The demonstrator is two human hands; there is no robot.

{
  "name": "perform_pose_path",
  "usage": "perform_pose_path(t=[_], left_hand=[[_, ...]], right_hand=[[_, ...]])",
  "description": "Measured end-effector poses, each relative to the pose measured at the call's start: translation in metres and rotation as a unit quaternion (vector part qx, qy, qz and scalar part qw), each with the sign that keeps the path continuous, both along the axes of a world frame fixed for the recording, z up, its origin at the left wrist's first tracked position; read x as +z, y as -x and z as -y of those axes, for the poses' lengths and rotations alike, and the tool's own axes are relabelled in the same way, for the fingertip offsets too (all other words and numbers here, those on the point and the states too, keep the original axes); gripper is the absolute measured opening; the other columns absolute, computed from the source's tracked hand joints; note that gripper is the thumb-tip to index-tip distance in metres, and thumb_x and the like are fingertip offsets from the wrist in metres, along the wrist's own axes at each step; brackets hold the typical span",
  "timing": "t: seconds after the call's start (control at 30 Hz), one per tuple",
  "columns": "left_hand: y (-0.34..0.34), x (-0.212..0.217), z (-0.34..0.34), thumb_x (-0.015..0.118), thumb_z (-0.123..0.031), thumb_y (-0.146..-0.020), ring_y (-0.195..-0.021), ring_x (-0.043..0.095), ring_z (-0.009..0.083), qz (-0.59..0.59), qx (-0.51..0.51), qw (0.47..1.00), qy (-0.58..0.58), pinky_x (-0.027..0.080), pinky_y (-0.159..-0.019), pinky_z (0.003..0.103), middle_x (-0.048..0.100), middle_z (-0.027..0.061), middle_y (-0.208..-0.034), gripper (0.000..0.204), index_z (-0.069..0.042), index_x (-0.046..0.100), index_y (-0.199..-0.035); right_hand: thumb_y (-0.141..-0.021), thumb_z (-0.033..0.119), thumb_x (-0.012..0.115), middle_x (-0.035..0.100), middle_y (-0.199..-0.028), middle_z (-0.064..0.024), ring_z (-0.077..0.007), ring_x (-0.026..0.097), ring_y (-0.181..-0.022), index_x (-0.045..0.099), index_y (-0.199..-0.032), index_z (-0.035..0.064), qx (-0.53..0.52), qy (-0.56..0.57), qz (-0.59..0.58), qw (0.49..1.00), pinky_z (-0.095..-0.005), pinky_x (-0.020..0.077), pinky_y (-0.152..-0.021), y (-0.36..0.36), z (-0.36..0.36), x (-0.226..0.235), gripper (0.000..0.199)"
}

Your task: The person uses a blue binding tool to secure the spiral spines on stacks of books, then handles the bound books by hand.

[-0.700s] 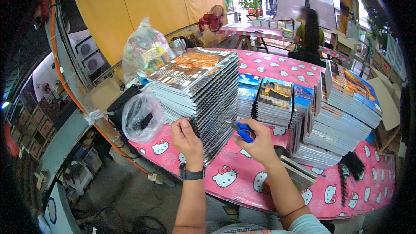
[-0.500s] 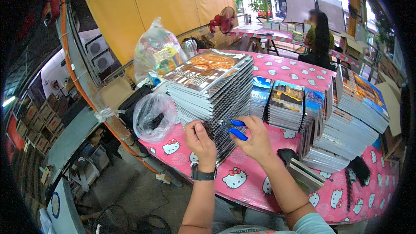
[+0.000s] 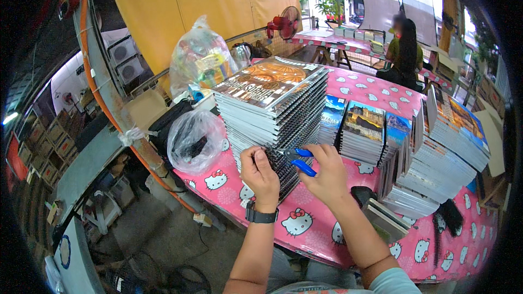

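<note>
A tall stack of spiral-bound notebooks (image 3: 267,84) stands in front of me, brown covers up and black coils toward my right hand. My right hand (image 3: 329,182) is closed round blue-handled wire cutters (image 3: 303,169). Their metal jaws point left, at the coils on the near corner of the stack, close to my left fingertips. My left hand (image 3: 262,179), with a dark watch on the wrist, rests against that corner, fingers curled and thumb pressed in. What its fingers pinch, if anything, is hidden.
A pink patterned tablecloth (image 3: 321,215) covers the table. Right of the stack stand shorter book piles (image 3: 362,130) and a larger pile (image 3: 436,169). A clear plastic bag (image 3: 196,141) and a filled bag (image 3: 201,60) lie left. A person (image 3: 404,49) sits farther back.
The view has shifted slightly, so the stack sits a little farther right in it. Both hands stay at the same corner, and the cutters remain in my right hand.
</note>
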State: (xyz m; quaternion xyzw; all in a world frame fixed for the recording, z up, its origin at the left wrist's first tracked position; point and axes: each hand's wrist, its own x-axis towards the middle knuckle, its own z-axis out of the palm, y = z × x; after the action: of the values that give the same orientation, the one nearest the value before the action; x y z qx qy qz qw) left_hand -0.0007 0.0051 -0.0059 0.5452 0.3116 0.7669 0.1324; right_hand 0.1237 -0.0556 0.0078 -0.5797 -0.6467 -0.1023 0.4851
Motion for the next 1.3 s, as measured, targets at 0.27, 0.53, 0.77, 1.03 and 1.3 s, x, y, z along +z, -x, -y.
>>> perform_pose_path(t=[0.27, 0.53, 0.77, 1.03, 1.3], left_hand=[[0.002, 0.001, 0.001, 0.045, -0.022, -0.095, -0.065, 0.048, 0.0174, 0.0, -0.004, 1.0, 0.004, 0.041, -0.061, 0.03, 0.054, 0.0085, -0.076, 0.026, 0.002, 0.053, -0.089], [-0.002, 0.003, 0.002, 0.042, -0.02, -0.096, -0.071, 0.046, 0.0176, -0.013, 0.0, 1.0, 0.007, 0.04, -0.067, 0.03, 0.051, 0.0082, -0.078, 0.025, 0.003, 0.05, -0.088], [-0.001, 0.001, 0.0, 0.041, -0.02, -0.097, -0.071, 0.046, 0.0193, -0.034, 0.019, 0.999, 0.012, 0.039, -0.067, 0.031, 0.05, 0.0094, -0.078, 0.027, 0.003, 0.049, -0.088], [0.001, 0.0, -0.001, 0.039, -0.02, -0.098, -0.073, 0.045, 0.0196, -0.047, 0.026, 0.998, 0.025, 0.039, -0.068, 0.031, 0.049, 0.0092, -0.08, 0.028, 0.003, 0.048, -0.087], [-0.001, 0.0, -0.001, 0.037, -0.022, -0.098, -0.07, 0.043, 0.0201, -0.037, 0.037, 0.998, 0.019, 0.038, -0.067, 0.032, 0.047, 0.0093, -0.076, 0.031, 0.003, 0.047, -0.084]], right_hand=[[-0.058, 0.018, 0.072, 0.057, -0.086, -0.0117, -0.0313, 0.054, -0.085, 0.059, -0.098, 0.0075, -0.019, -0.009, 0.032, 0.999, -0.0417, 0.044, -0.073, 0.001, 0.001, 0.007, 0.043], [-0.062, 0.021, 0.07, 0.057, -0.077, -0.0109, -0.0317, 0.057, -0.076, 0.062, -0.091, 0.0076, 0.06, 0.056, -0.083, 0.993, -0.0423, 0.0457, -0.066, -0.008, -0.007, -0.011, 0.033], [-0.062, 0.022, 0.07, 0.058, -0.087, -0.0105, -0.0291, 0.055, -0.085, 0.06, -0.098, 0.0094, 0.024, 0.034, 0.007, 0.999, -0.0416, 0.0449, -0.076, -0.007, -0.003, -0.006, 0.04], [-0.062, 0.021, 0.07, 0.06, -0.089, -0.0112, -0.0296, 0.056, -0.084, 0.061, -0.097, 0.0083, 0.076, 0.116, -0.083, 0.987, -0.0418, 0.0455, -0.075, -0.008, -0.004, -0.016, 0.039], [-0.062, 0.021, 0.069, 0.06, -0.082, -0.0114, -0.0307, 0.059, -0.08, 0.061, -0.09, 0.0067, 0.02, 0.025, -0.009, 0.999, -0.0436, 0.0466, -0.073, -0.004, -0.001, -0.017, 0.032]])
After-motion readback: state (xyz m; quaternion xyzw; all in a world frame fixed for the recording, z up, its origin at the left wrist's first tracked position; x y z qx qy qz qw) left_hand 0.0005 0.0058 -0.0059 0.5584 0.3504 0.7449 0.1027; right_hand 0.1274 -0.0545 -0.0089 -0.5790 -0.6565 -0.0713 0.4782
